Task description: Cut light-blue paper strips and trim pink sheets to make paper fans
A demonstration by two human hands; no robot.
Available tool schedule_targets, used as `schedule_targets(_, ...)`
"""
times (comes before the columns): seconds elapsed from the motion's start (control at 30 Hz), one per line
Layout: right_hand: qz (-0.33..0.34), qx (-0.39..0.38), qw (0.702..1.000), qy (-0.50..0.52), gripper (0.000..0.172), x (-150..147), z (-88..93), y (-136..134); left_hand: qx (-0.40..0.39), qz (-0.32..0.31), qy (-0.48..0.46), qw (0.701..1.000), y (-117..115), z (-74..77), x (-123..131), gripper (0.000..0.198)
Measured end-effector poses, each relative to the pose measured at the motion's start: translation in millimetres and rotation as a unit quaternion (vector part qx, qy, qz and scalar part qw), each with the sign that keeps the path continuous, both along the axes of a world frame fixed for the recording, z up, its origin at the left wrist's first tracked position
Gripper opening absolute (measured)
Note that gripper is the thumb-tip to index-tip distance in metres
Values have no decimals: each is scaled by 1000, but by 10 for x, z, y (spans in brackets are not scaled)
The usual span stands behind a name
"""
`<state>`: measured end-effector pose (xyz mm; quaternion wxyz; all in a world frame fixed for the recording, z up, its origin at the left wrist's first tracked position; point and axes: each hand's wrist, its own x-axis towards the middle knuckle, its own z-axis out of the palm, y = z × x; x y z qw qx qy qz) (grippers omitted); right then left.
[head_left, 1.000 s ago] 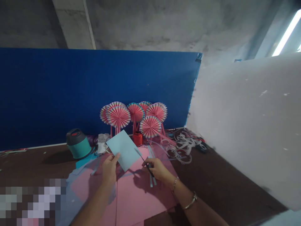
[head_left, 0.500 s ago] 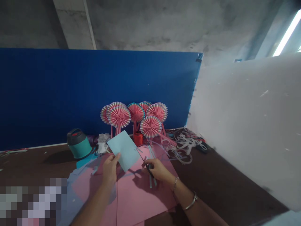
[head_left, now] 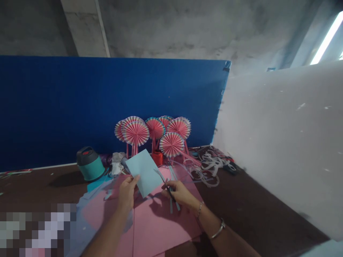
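Scissors (head_left: 164, 183) grip hidden inside right hand (head_left: 180, 194); blades thin, blurred.

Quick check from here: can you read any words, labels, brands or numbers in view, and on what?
No readable text anywhere.
Teal flask: small red mark on top, too small to read.
Pale blue paper sheet: no writing on the side shown.

Card (head_left: 143, 173): smooth, matt pale blue paper
Scissors (head_left: 168, 188): slim dark metal blades, faint sheen
Sheets (head_left: 163, 228): matt pink paper, smooth
Fans (head_left: 135, 133): pleated pink paper, matt
Offcuts (head_left: 210, 166): thin curled paper strips
Flask (head_left: 89, 170): teal plastic body, slightly glossy
Tabletop (head_left: 40, 185): dark brown wood, low sheen
Panel (head_left: 80, 107): deep blue, matt, finely textured
Ceiling (head_left: 187, 28): rough grey concrete
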<state>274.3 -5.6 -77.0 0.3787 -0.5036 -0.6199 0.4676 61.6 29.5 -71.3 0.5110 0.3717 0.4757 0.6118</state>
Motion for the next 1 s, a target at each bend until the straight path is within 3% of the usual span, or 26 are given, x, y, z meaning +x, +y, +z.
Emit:
schedule_targets(0.27, -9, 47, 999, -3, 25, -2, 23, 0, -13, -58, -16, 998, -74, 86, 60, 39)
schedule_targets(0.5, -15, 23, 1000, 4, 24, -14, 28, -2, -8, -77, -13, 997, -92, 85, 70, 42)
schedule_targets(1.0, -30, 41, 998, -30, 18, -10, 46, -6, -12, -81, -6, 997, -81, 60, 62, 40)
